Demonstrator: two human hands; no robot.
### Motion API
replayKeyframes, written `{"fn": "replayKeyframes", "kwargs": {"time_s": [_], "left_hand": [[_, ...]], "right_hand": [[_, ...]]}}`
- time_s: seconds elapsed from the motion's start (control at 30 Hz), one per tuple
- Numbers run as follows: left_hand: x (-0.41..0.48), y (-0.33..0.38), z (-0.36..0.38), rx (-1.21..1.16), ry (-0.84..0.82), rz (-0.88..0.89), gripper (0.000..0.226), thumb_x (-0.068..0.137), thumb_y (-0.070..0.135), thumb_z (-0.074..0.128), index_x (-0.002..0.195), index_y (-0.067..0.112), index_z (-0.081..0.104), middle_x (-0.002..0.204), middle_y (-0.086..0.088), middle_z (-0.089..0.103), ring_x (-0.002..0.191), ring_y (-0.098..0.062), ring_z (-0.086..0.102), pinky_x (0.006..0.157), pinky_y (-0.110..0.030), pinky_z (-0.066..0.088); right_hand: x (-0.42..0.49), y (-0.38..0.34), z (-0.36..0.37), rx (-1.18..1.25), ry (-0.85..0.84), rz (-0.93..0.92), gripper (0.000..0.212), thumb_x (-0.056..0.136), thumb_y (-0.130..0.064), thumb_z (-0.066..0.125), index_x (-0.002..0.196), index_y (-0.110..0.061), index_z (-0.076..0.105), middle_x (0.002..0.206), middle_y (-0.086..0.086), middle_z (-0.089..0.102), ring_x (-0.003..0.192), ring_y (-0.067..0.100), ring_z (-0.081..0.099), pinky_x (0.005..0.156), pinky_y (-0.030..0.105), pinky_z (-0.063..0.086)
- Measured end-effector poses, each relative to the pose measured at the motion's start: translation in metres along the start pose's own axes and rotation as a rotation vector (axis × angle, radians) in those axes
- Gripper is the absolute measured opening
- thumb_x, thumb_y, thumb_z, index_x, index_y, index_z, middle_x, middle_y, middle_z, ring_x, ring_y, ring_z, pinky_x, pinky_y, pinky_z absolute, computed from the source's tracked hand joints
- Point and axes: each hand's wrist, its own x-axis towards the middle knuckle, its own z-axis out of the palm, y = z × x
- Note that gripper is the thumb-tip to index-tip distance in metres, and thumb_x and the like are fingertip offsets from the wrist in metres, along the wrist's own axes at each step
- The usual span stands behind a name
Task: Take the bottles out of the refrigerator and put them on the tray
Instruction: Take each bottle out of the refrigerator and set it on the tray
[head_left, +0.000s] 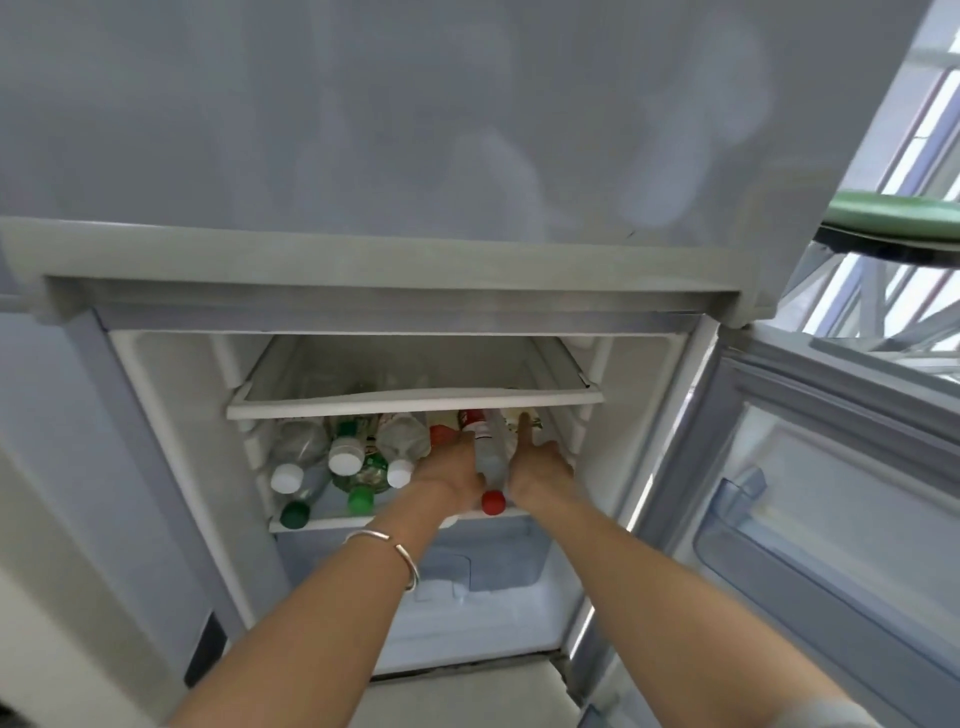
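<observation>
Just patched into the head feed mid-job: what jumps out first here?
The left hand and right hand reach into the open refrigerator, flanking a clear bottle with a red cap that lies on the lower shelf. To its left on that shelf lies a cluster of bottles with white and green caps. A silver bangle rings the left wrist.

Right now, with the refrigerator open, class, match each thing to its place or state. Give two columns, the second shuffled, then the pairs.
Things
1. red-capped bottle
2. bracelet
3. refrigerator door
4. white-capped bottles

Places or states
A. swung open, at the right
B. lying at the left of the shelf
C. between the left hand and the right hand
D. round the left wrist

Pairs: 1-C, 2-D, 3-A, 4-B
</observation>
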Motion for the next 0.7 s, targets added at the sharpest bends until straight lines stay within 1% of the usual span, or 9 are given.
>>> {"fn": "replayKeyframes", "kwargs": {"time_s": [0.07, 0.13, 0.2, 0.3, 0.4, 0.5, 0.57, 0.63, 0.7], "left_hand": [[-0.002, 0.005, -0.002, 0.031, -0.002, 0.0, 0.069, 0.084, 0.021, 0.056, 0.147, 0.015, 0.028, 0.135, -0.011, 0.051, 0.117, -0.03, 0.055, 0.094, -0.038, 0.051], [-0.01, 0.015, -0.005, 0.057, 0.002, 0.031, 0.09, 0.083, 0.023, 0.061, 0.154, 0.016, 0.007, 0.148, -0.011, 0.039, 0.12, -0.03, 0.054, 0.095, -0.035, 0.049], [-0.019, 0.028, -0.005, 0.108, 0.026, 0.071, 0.092, 0.086, 0.026, 0.06, 0.154, 0.011, -0.001, 0.156, -0.012, 0.027, 0.119, -0.03, 0.056, 0.094, -0.033, 0.049], [-0.037, 0.046, -0.007, 0.093, 0.031, 0.091, 0.079, 0.091, 0.027, 0.054, 0.152, 0.008, 0.008, 0.156, -0.014, 0.027, 0.127, -0.029, 0.051, 0.103, -0.034, 0.044], [-0.064, 0.063, -0.014, -0.013, 0.037, 0.097, 0.081, 0.086, 0.015, 0.061, 0.151, 0.01, 0.013, 0.156, -0.015, 0.027, 0.129, -0.033, 0.049, 0.104, -0.039, 0.043], [-0.093, 0.07, -0.019, -0.058, 0.115, 0.103, 0.066, 0.082, 0.02, 0.063, 0.139, 0.011, 0.032, 0.139, -0.017, 0.047, 0.121, -0.033, 0.055, 0.097, -0.039, 0.047], [-0.116, 0.075, -0.027, -0.105, 0.194, 0.076, 0.051, 0.082, 0.024, 0.061, 0.127, 0.012, 0.042, 0.124, -0.012, 0.059, 0.111, -0.032, 0.061, 0.085, -0.034, 0.048], [-0.137, 0.08, -0.04, -0.126, 0.189, 0.072, 0.039, 0.082, 0.023, 0.061, 0.118, 0.013, 0.051, 0.114, -0.008, 0.066, 0.105, -0.029, 0.064, 0.075, -0.029, 0.043], [-0.157, 0.088, -0.058, -0.153, 0.142, 0.107, 0.03, 0.078, 0.022, 0.066, 0.106, 0.015, 0.058, 0.107, -0.005, 0.068, 0.102, -0.025, 0.065, 0.075, -0.026, 0.044]], "right_hand": [[-0.012, 0.004, -0.003, 0.0, 0.112, -0.049, 0.082, 0.092, -0.03, 0.052, 0.154, -0.027, -0.001, 0.138, 0.02, 0.04, 0.121, 0.034, 0.05, 0.098, 0.039, 0.043], [-0.026, 0.008, -0.01, -0.011, 0.222, -0.11, 0.069, 0.096, -0.028, 0.044, 0.154, -0.021, 0.006, 0.137, 0.022, 0.042, 0.119, 0.037, 0.05, 0.099, 0.04, 0.04], [-0.041, 0.014, -0.017, -0.029, 0.291, -0.159, 0.065, 0.097, -0.024, 0.043, 0.153, -0.016, 0.013, 0.134, 0.023, 0.044, 0.117, 0.037, 0.051, 0.098, 0.04, 0.04], [-0.068, 0.022, -0.029, -0.044, 0.353, -0.213, 0.059, 0.096, -0.015, 0.04, 0.151, -0.013, 0.02, 0.134, 0.024, 0.045, 0.117, 0.037, 0.052, 0.098, 0.041, 0.041], [-0.103, 0.032, -0.044, -0.008, 0.377, -0.297, 0.046, 0.098, -0.014, 0.034, 0.144, -0.013, 0.034, 0.132, 0.022, 0.047, 0.116, 0.036, 0.052, 0.095, 0.039, 0.042], [-0.141, 0.038, -0.063, -0.001, 0.404, -0.426, 0.034, 0.096, -0.012, 0.035, 0.129, -0.014, 0.043, 0.12, 0.022, 0.05, 0.105, 0.038, 0.054, 0.085, 0.041, 0.043], [-0.166, 0.039, -0.079, -0.034, 0.447, -0.487, 0.031, 0.097, -0.015, 0.036, 0.126, -0.014, 0.045, 0.115, 0.021, 0.053, 0.1, 0.038, 0.056, 0.081, 0.041, 0.044], [-0.187, 0.038, -0.094, -0.048, 0.443, -0.515, 0.032, 0.099, -0.021, 0.037, 0.128, -0.014, 0.044, 0.115, 0.022, 0.054, 0.1, 0.039, 0.057, 0.079, 0.041, 0.043], [-0.206, 0.042, -0.11, -0.02, 0.388, -0.522, 0.036, 0.098, -0.027, 0.04, 0.131, -0.012, 0.041, 0.117, 0.023, 0.053, 0.103, 0.041, 0.056, 0.08, 0.042, 0.043]]}}
